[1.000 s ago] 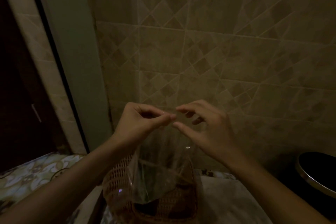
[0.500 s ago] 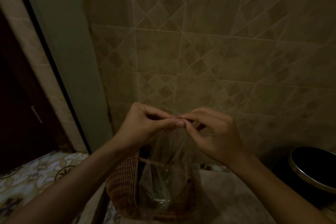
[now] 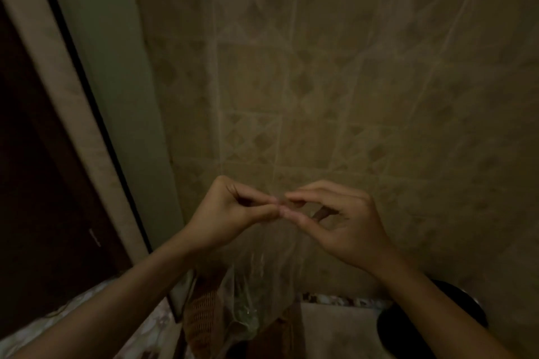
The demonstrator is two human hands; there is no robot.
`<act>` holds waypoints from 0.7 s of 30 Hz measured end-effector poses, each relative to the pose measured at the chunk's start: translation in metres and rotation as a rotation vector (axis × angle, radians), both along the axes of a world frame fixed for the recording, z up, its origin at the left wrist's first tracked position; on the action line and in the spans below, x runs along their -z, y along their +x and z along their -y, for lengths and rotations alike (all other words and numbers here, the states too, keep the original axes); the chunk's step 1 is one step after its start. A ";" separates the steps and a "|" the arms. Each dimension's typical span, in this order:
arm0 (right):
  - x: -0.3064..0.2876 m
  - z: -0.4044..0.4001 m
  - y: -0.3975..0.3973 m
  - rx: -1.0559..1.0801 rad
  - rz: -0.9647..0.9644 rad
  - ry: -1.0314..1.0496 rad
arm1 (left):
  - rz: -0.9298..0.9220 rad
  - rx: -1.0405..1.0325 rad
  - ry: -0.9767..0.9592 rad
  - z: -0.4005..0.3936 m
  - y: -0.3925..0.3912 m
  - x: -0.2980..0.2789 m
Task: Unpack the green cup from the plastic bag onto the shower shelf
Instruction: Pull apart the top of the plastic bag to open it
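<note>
Both hands pinch bag top, fingertips touching.
Left hand (image 3: 230, 218) and right hand (image 3: 347, 227) grip bag (image 3: 256, 294) above basket (image 3: 201, 315); cup blurred inside; wall (image 3: 350, 81) close behind, bin (image 3: 390, 329) right.

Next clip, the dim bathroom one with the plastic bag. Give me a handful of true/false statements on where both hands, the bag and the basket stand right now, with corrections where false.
1. Both hands pinch the top of the plastic bag. True: the left hand and right hand meet fingertip to fingertip at its gathered top.
2. The bag hangs below the hands, over the woven basket. True.
3. The green cup stands on a shelf. False: no cup is out; only a dim greenish shape shows inside the bag.
4. The right hand rests on the round black object. False: that object sits low at the right, under the right forearm, untouched.
5. The wall behind the hands is tiled. True.
</note>
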State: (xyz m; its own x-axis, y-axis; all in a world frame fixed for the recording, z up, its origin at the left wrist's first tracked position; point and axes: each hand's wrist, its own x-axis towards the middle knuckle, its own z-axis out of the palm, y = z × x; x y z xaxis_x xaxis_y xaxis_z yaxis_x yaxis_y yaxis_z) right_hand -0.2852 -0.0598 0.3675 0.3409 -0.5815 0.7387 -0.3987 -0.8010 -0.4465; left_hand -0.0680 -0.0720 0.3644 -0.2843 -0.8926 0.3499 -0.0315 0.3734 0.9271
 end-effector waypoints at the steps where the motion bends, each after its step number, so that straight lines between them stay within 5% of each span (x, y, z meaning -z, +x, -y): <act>1: -0.026 -0.001 -0.002 -0.023 -0.003 0.023 | 0.000 0.010 0.014 -0.003 -0.001 -0.026; 14: -0.333 -0.026 -0.027 0.041 -0.084 0.055 | 0.020 0.104 0.166 -0.019 -0.020 -0.322; 21: -0.452 -0.032 -0.039 0.135 -0.189 -0.032 | 0.069 0.158 0.061 -0.017 -0.037 -0.443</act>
